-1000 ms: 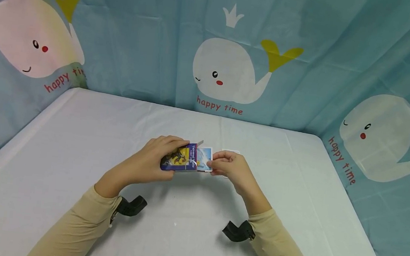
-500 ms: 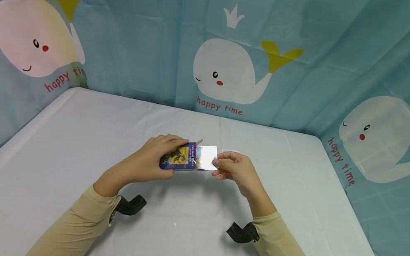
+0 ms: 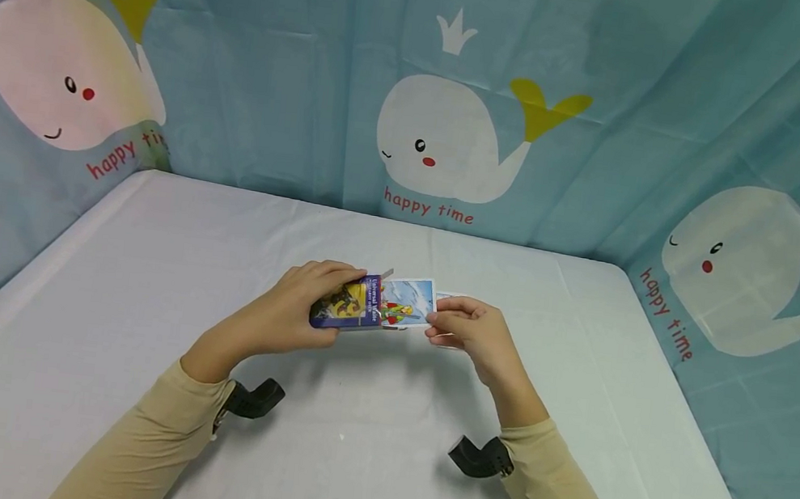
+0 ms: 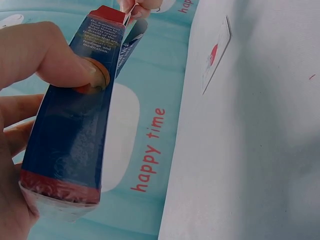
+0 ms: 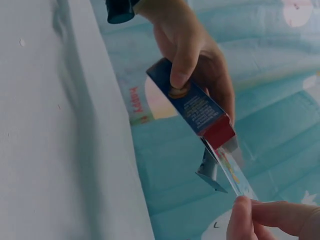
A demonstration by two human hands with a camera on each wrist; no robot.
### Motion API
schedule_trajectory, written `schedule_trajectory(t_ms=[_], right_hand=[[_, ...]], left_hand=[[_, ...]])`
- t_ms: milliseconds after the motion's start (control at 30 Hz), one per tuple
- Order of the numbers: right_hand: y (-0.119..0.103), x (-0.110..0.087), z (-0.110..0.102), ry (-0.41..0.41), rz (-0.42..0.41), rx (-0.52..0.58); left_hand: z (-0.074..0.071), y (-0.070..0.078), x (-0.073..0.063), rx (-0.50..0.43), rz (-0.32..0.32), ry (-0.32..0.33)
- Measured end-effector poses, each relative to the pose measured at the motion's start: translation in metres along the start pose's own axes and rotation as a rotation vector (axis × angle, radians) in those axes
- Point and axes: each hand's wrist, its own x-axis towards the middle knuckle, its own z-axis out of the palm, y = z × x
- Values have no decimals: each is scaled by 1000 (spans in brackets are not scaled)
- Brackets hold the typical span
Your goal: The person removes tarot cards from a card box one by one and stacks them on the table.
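Note:
My left hand [image 3: 288, 303] grips a blue tarot card box [image 3: 349, 303] above the table, its open end facing right. In the left wrist view the thumb presses the dark blue side of the box [image 4: 67, 135]. A picture card [image 3: 411, 299] sticks well out of that end, its left part hidden inside. At its outer edge, my right hand [image 3: 482, 335] pinches the card between thumb and fingers. The box's end flap [image 5: 209, 171] hangs open in the right wrist view. Below, a small stack or single card [image 4: 217, 55] lies on the table, mostly covered by my right hand in the head view.
A white cloth covers the table [image 3: 341, 463]. Behind it and along both sides hangs a blue curtain [image 3: 261, 105] printed with whales. A black wrist mount [image 3: 255, 398] sits at the left cuff and another black mount [image 3: 481, 457] at the right.
The right hand has moved to the right and drawn the card further out of the box. My left hand and the box have barely shifted.

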Motion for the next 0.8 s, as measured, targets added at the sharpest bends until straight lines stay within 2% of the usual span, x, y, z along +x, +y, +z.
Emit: schedule_trajectory(t_ms=[467,800], right_hand=[[2,0,-16,53,-26,69],[2,-3,-25,81,-20,29]], left_hand=[[1,0,0,-5,-15,-8],[0,1,0,-8,-9,-7]])
